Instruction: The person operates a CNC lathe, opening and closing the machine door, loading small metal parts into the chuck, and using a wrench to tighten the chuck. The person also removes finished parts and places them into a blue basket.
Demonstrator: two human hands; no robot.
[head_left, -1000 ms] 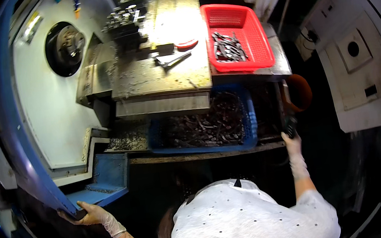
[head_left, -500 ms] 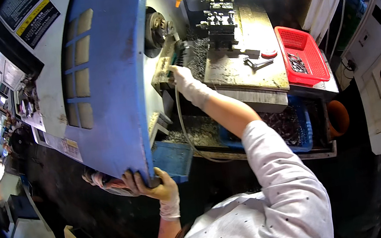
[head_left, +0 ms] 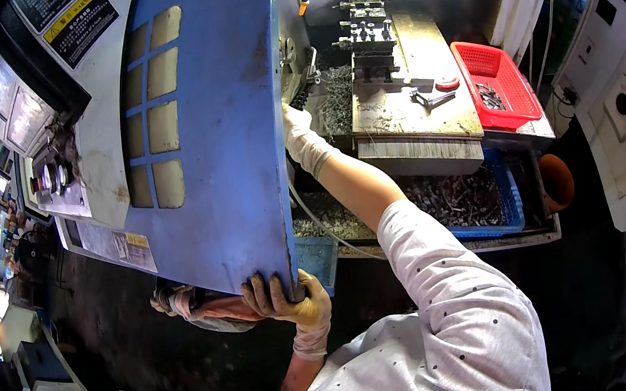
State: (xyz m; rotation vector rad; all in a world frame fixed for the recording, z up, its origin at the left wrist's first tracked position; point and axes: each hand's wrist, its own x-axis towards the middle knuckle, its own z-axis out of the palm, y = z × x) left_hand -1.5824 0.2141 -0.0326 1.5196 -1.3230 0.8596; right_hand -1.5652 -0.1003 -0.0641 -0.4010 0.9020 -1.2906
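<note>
My gloved left hand (head_left: 292, 302) is wrapped round the lower corner of a blue sliding machine door (head_left: 226, 120), fingers on its outer face and thumb at its edge. My gloved right hand (head_left: 305, 139) reaches inside the machine just past that edge. Its fingers look closed but are partly hidden by the door; what they hold cannot be made out. A dark, bristly-looking thing lies just above them. Below the hand hangs a thin pale hose (head_left: 321, 222). Little of the round chuck (head_left: 286, 51) shows behind the door.
Tool blocks (head_left: 371, 39) stand on the metal slide, with a black-handled tool (head_left: 431, 99) and a red round thing (head_left: 447, 84) nearby. A red basket (head_left: 523, 98) holds small metal parts. Metal shavings (head_left: 336, 104) lie beside the slide. Below sits a blue crate (head_left: 511, 195); an orange bucket (head_left: 557, 181) stands right.
The blue door has slid to the right with my left hand on it, covering most of the chuck. My right hand stays inside, its fingers now more hidden by the door's edge.
</note>
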